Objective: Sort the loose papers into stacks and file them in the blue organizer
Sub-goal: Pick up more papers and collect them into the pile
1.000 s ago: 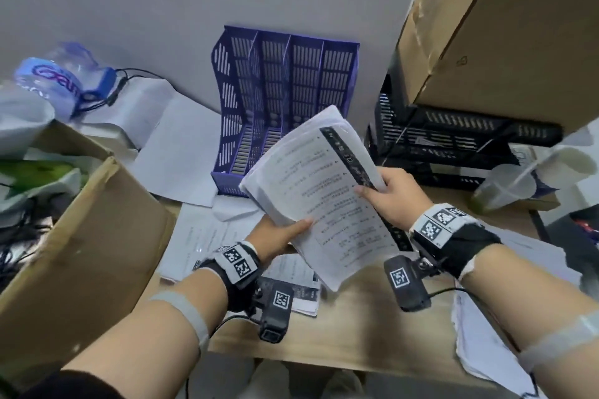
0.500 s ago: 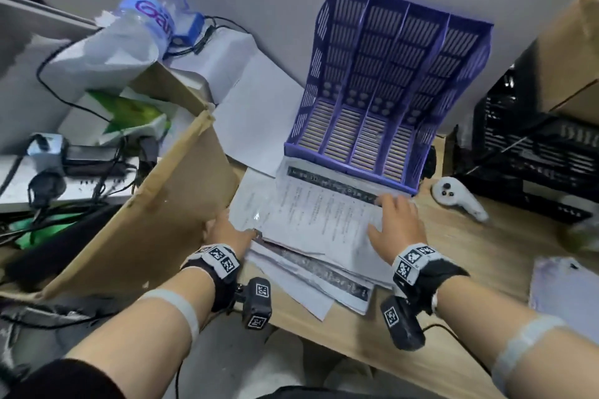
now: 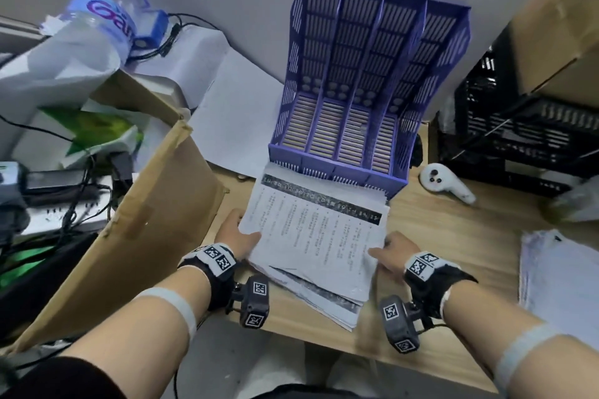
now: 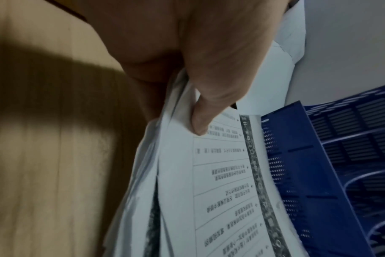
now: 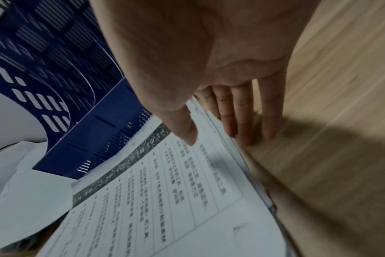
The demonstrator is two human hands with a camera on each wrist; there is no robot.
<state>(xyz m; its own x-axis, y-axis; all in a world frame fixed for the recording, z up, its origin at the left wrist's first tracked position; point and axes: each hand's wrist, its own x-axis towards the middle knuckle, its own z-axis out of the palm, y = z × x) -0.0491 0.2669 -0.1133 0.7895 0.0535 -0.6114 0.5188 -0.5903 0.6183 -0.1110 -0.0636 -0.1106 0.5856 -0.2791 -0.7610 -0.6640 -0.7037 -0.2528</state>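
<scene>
A stack of printed papers [image 3: 316, 236] lies on the wooden table [image 3: 453, 236], its far edge against the front of the blue organizer [image 3: 372, 74], whose slots stand empty. My left hand [image 3: 238, 233] pinches the stack's left edge, thumb [image 4: 200, 121] on the top sheet and fingers hidden beneath. At the right edge my right hand [image 3: 387, 253] holds the stack, with its thumb [image 5: 187, 133] on top and straight fingers [image 5: 244, 128] low along the edge, tips at the table. The lower sheets [image 3: 324, 298] stick out askew towards me. The organizer's blue front [image 4: 308, 173] [image 5: 94, 139] shows in both wrist views.
An open cardboard box [image 3: 136, 236] stands close on the left. White sheets [image 3: 233, 113] lie behind it. A black crate [image 3: 518, 139] under another carton [image 3: 551, 26] fills the right. A white controller [image 3: 444, 183] and another paper pile [image 3: 557, 278] lie to the right.
A second ago both hands held a sheaf up in front of the organizer. It came down onto the papers on the table, and the hands now grip the combined stack's two sides.
</scene>
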